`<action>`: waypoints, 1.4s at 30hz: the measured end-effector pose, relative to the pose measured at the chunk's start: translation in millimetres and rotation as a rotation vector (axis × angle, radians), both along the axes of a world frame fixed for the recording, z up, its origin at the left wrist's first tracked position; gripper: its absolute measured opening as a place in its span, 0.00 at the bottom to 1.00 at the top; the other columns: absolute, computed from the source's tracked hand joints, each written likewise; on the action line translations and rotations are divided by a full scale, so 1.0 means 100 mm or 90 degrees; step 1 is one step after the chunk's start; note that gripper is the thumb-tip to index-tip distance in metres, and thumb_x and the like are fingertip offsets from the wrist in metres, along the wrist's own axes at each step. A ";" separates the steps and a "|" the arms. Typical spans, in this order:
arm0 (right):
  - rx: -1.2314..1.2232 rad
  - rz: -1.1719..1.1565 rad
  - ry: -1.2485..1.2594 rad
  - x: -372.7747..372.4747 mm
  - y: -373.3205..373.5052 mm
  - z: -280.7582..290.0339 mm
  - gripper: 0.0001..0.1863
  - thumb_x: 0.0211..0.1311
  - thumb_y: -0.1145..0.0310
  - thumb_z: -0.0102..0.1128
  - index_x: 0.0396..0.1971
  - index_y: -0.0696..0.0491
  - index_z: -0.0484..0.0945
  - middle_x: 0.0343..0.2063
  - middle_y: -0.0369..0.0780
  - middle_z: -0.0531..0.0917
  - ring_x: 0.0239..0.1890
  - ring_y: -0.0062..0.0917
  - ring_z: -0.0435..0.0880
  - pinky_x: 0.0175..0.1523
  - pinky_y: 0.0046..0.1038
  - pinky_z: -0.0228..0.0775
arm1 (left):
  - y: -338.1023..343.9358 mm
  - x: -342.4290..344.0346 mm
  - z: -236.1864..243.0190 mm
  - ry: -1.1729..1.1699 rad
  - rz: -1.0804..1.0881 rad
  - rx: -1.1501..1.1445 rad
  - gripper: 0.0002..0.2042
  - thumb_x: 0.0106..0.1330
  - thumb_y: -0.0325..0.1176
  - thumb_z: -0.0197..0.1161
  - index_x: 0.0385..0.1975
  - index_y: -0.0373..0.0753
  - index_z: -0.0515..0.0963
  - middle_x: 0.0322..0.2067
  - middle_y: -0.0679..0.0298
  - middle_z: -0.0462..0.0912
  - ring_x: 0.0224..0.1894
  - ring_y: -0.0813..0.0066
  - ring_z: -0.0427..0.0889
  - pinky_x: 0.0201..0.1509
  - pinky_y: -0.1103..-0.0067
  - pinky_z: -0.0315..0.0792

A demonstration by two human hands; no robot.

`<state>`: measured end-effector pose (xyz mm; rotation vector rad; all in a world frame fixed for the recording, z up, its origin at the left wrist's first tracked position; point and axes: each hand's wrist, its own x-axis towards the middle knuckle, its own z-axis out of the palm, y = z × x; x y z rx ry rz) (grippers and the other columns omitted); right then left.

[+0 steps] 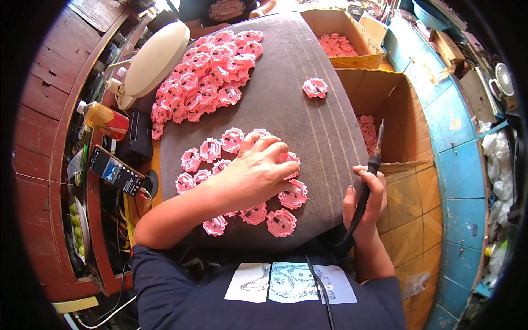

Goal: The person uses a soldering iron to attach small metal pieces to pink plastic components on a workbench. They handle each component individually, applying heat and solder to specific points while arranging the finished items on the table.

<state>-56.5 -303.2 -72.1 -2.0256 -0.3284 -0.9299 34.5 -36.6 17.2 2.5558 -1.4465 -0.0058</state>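
Note:
My right hand [369, 199] is closed around the black handle of a soldering iron [374, 163], its metal tip pointing up beyond the table's right edge. My left hand [257, 166] reaches palm down over a loose group of pink plastic parts [210, 149] on the dark table [258, 99]. Its fingers are bent and spread, and it partly covers several of the parts. One pink part [289, 159] shows beside the thumb and index finger; whether they touch it is hard to see. Nearest my body, another pink part [281, 223] lies flat.
A large heap of pink parts [212, 74] covers the far left, and a single part [315, 88] lies far right. Cardboard boxes [385, 91] with pink parts stand right of the table. A lamp [157, 59], bottle [107, 120] and phone [116, 170] are at left. A person [212, 8] sits opposite.

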 end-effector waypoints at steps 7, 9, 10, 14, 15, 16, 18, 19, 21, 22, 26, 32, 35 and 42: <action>-0.016 -0.018 0.018 -0.03 -0.01 0.03 0.26 0.53 0.82 0.60 0.56 0.58 0.73 0.48 0.51 0.84 0.47 0.46 0.83 0.57 0.45 0.76 | -0.72 0.86 -0.20 -0.023 0.104 -0.091 0.28 0.67 0.40 0.71 0.66 0.42 0.74 0.65 0.53 0.73 0.66 0.46 0.73 0.69 0.52 0.68; 0.000 -0.019 0.035 -0.04 0.01 0.01 0.26 0.54 0.82 0.60 0.55 0.58 0.73 0.48 0.51 0.84 0.47 0.46 0.83 0.57 0.44 0.76 | -0.84 1.13 -0.25 -0.023 0.161 -0.045 0.29 0.68 0.47 0.69 0.67 0.43 0.74 0.67 0.53 0.72 0.67 0.46 0.73 0.70 0.52 0.68; 0.010 -0.022 0.045 -0.03 0.03 0.01 0.25 0.54 0.82 0.59 0.55 0.58 0.73 0.48 0.51 0.84 0.47 0.46 0.83 0.57 0.44 0.76 | -0.86 1.21 -0.28 -0.003 0.184 -0.008 0.30 0.69 0.50 0.68 0.68 0.44 0.73 0.67 0.53 0.71 0.67 0.46 0.72 0.70 0.52 0.69; 0.016 -0.019 0.048 -0.04 0.03 0.01 0.24 0.55 0.81 0.59 0.55 0.59 0.73 0.47 0.51 0.84 0.48 0.46 0.82 0.58 0.45 0.76 | -0.85 1.09 -0.25 0.049 0.176 0.025 0.30 0.71 0.55 0.65 0.67 0.45 0.74 0.68 0.54 0.71 0.68 0.46 0.71 0.69 0.50 0.67; 0.013 -0.017 0.053 -0.05 0.03 0.01 0.24 0.56 0.81 0.59 0.55 0.59 0.73 0.47 0.52 0.84 0.48 0.46 0.82 0.58 0.46 0.76 | -0.82 0.95 -0.20 0.066 0.147 0.038 0.28 0.72 0.55 0.63 0.65 0.45 0.75 0.67 0.53 0.72 0.68 0.46 0.71 0.70 0.49 0.64; 0.007 -0.020 0.055 -0.06 0.02 0.01 0.24 0.56 0.81 0.59 0.55 0.59 0.73 0.47 0.52 0.84 0.48 0.46 0.82 0.58 0.46 0.76 | -0.78 0.80 -0.18 0.094 0.110 0.020 0.27 0.73 0.56 0.62 0.64 0.44 0.76 0.66 0.53 0.73 0.67 0.46 0.71 0.70 0.50 0.63; 0.001 -0.017 0.054 -0.06 0.02 0.01 0.24 0.56 0.81 0.59 0.56 0.59 0.72 0.47 0.52 0.84 0.48 0.46 0.82 0.58 0.46 0.75 | -0.69 0.50 -0.13 0.079 0.068 0.027 0.25 0.73 0.54 0.63 0.62 0.44 0.78 0.64 0.55 0.75 0.67 0.48 0.72 0.69 0.50 0.63; -0.002 -0.017 0.052 -0.06 0.02 0.01 0.24 0.56 0.80 0.59 0.56 0.58 0.72 0.47 0.52 0.84 0.47 0.46 0.82 0.58 0.46 0.75 | -0.64 0.39 -0.08 0.098 0.047 0.041 0.24 0.73 0.53 0.64 0.61 0.43 0.78 0.64 0.55 0.76 0.67 0.49 0.73 0.69 0.50 0.63; -0.012 -0.022 0.044 -0.06 0.01 0.00 0.24 0.56 0.80 0.60 0.56 0.58 0.72 0.47 0.52 0.84 0.47 0.46 0.82 0.57 0.46 0.75 | -0.55 0.26 0.02 0.113 0.020 0.031 0.22 0.71 0.50 0.67 0.56 0.42 0.80 0.59 0.56 0.79 0.64 0.51 0.75 0.67 0.51 0.65; -0.012 -0.022 0.042 -0.06 0.00 -0.01 0.24 0.56 0.80 0.60 0.56 0.58 0.72 0.47 0.52 0.84 0.47 0.46 0.82 0.57 0.46 0.75 | -0.52 0.32 -0.01 0.057 0.026 -0.001 0.22 0.71 0.50 0.67 0.56 0.42 0.80 0.58 0.55 0.80 0.64 0.51 0.76 0.67 0.51 0.67; -0.011 -0.012 0.031 -0.04 0.02 0.02 0.25 0.55 0.81 0.60 0.56 0.58 0.72 0.47 0.52 0.84 0.47 0.46 0.82 0.57 0.46 0.75 | -0.38 1.24 0.01 -0.064 0.176 -0.019 0.22 0.71 0.46 0.67 0.58 0.41 0.78 0.56 0.50 0.80 0.62 0.50 0.78 0.64 0.52 0.72; -0.013 -0.011 0.027 -0.01 0.02 0.05 0.26 0.54 0.82 0.61 0.56 0.58 0.72 0.47 0.51 0.84 0.47 0.47 0.82 0.57 0.46 0.75 | -0.09 2.20 -0.19 -0.217 0.480 0.163 0.25 0.72 0.46 0.65 0.65 0.42 0.74 0.57 0.48 0.80 0.64 0.45 0.77 0.65 0.52 0.72; -0.018 -0.011 0.026 -0.02 0.04 0.05 0.26 0.54 0.83 0.61 0.56 0.58 0.72 0.47 0.51 0.84 0.47 0.46 0.82 0.56 0.46 0.75 | -0.03 2.33 -0.36 -0.247 0.498 0.183 0.24 0.72 0.44 0.63 0.66 0.43 0.74 0.58 0.49 0.80 0.65 0.46 0.76 0.65 0.52 0.71; 0.000 -0.003 0.012 -0.02 0.01 0.01 0.26 0.54 0.83 0.60 0.56 0.58 0.71 0.47 0.52 0.84 0.46 0.46 0.82 0.55 0.46 0.75 | -0.05 1.88 -0.40 -0.208 0.341 0.032 0.17 0.70 0.34 0.61 0.57 0.43 0.80 0.51 0.51 0.82 0.58 0.48 0.80 0.58 0.54 0.73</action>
